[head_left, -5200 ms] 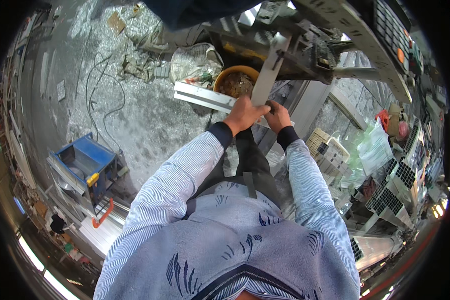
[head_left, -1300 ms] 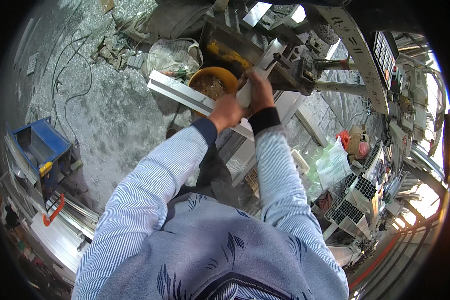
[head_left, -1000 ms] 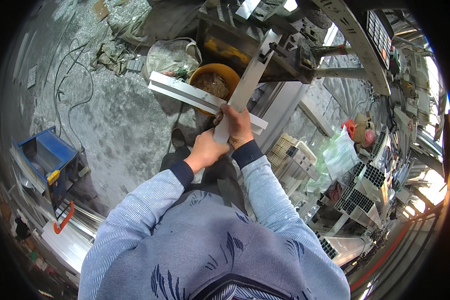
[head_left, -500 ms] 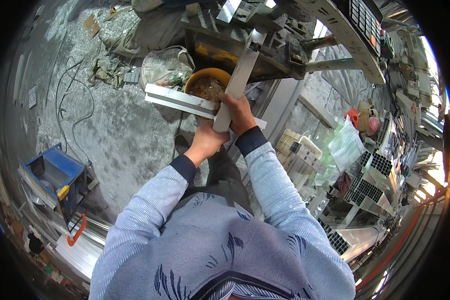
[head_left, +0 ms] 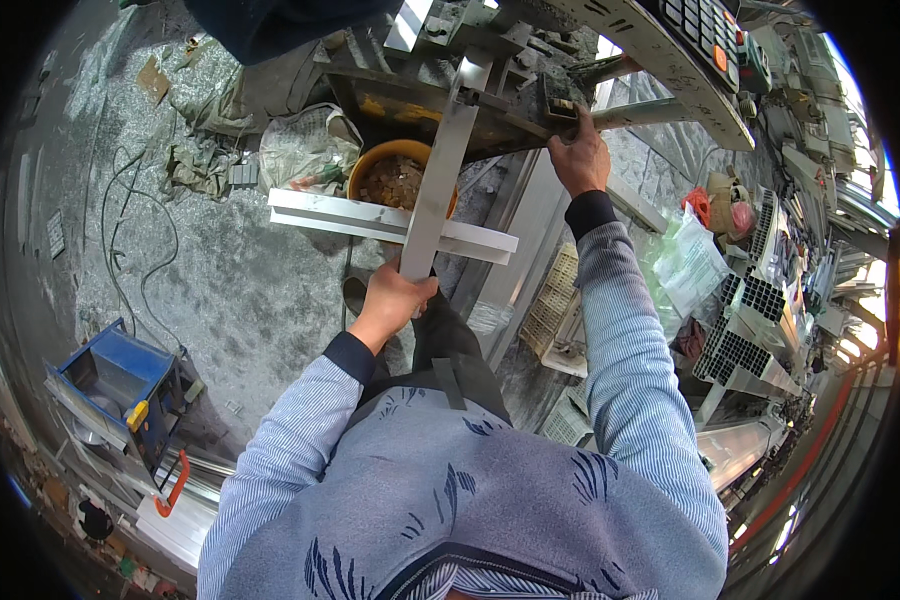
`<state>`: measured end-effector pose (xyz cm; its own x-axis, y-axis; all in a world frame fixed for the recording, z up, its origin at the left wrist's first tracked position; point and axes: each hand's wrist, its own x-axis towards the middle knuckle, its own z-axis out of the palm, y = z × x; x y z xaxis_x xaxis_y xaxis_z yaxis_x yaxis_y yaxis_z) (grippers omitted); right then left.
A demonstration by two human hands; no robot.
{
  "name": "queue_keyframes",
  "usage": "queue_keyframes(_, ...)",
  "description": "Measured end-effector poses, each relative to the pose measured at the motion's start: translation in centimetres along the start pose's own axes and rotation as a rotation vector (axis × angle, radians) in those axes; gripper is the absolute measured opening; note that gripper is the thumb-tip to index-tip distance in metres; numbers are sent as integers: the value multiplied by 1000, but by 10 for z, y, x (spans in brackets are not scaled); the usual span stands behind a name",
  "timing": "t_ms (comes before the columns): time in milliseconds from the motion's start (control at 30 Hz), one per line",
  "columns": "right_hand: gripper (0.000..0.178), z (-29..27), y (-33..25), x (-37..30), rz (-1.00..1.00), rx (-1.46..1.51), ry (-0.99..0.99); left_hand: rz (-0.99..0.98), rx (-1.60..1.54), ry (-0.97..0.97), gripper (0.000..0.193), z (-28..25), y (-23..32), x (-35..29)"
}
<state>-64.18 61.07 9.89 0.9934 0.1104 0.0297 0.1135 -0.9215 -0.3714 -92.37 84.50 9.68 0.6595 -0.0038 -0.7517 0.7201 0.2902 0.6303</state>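
My left hand (head_left: 395, 300) is closed round the near end of a silver metal profile (head_left: 440, 180). The profile's far end rests in the dark metal machine (head_left: 410, 90). Another long silver profile (head_left: 335, 212) crosses beneath it, at roughly a right angle. My right hand (head_left: 580, 160) is away from the profile, with fingers curled at a dark box-like part (head_left: 558, 97) on the machine's right front. What those fingers grip, if anything, is hidden. An orange-yellow bucket (head_left: 354, 180) of small pieces stands under the machine's front edge, partly covered by both profiles.
A pale panel with a keypad (head_left: 698, 35) juts out at upper right. Cream plastic crates (head_left: 550, 300) and stacked hollow profiles (head_left: 745, 330) lie on the right. At left are a blue metal stand (head_left: 120, 350) and a black cable (head_left: 110, 220). A dark-clothed person (head_left: 280, 25) shows at the top.
My right hand has let go of the profile and moved up and right to the machine. My left hand keeps its hold. Dark clothing has come into view at the top.
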Motion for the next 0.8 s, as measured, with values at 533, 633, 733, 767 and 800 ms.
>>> queue_keyframes(533,72,5,4,4,-147,-357,-54,27,19,10,23,-1,-1,-1)
queue_keyframes(633,70,6,4,4,-167,-390,-74,36,8,-4,23,-2,-1,1)
queue_keyframes(733,68,1,0,4,-148,-391,-105,48,-15,2,26,-2,-4,2)
queue_keyframes(767,68,-2,-3,3,-126,-388,-116,60,-30,7,28,-2,-5,3)
queue_keyframes(800,69,-4,-7,3,-111,-392,-118,61,1,15,28,-3,-7,3)
